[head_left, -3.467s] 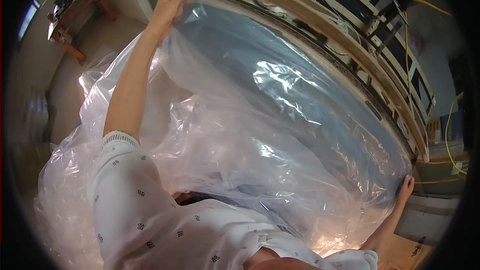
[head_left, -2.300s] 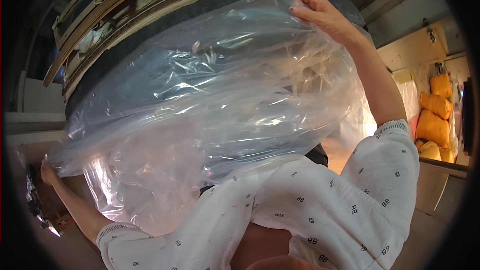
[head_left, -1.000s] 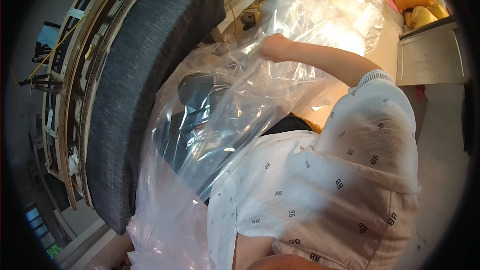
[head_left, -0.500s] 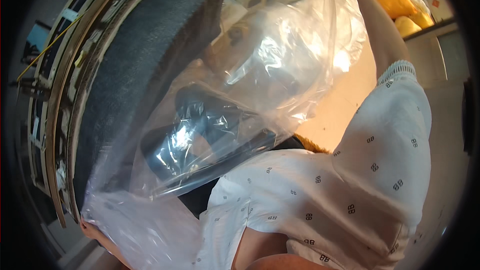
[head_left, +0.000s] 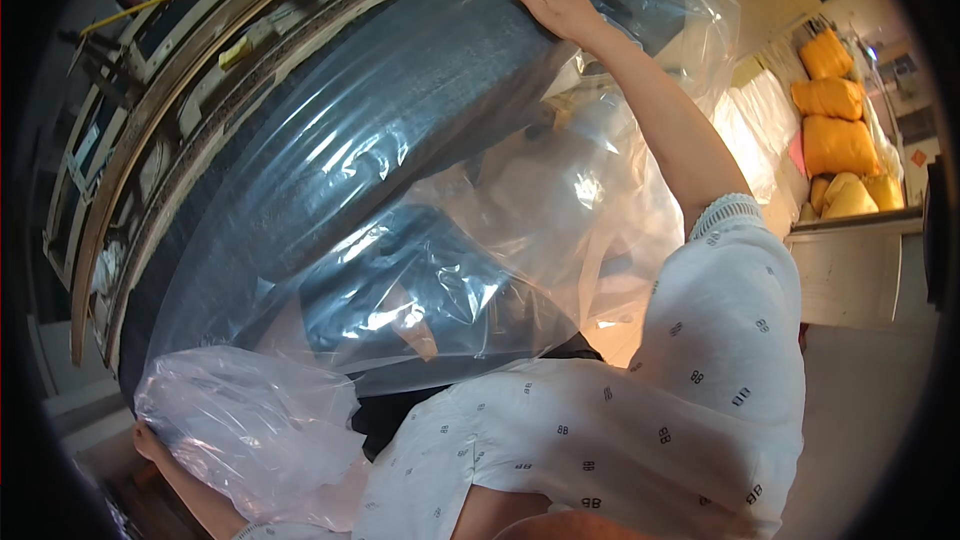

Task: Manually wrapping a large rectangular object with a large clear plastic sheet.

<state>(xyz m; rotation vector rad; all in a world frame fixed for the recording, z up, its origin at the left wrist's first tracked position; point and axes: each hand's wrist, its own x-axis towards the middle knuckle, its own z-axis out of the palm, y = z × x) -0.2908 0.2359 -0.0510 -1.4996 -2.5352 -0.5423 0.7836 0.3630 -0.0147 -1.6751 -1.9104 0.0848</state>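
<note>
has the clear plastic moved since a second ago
Yes: the clear plastic has moved toward the wooden frame, now spreading over the dark padded block, largely bare then.

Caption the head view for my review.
Left hand and right hand, wide apart on clear plastic draped across a dark padded piece.

Left hand [head_left: 150, 442]: fingers mostly hidden, apparently behind clear plastic film [head_left: 250, 430]. Below the fingers of the right hand [head_left: 557, 8], glare and folds obscure objects [head_left: 540, 123] beneath; farther below, the lower edge crops the white shirt [head_left: 620, 420].
</note>
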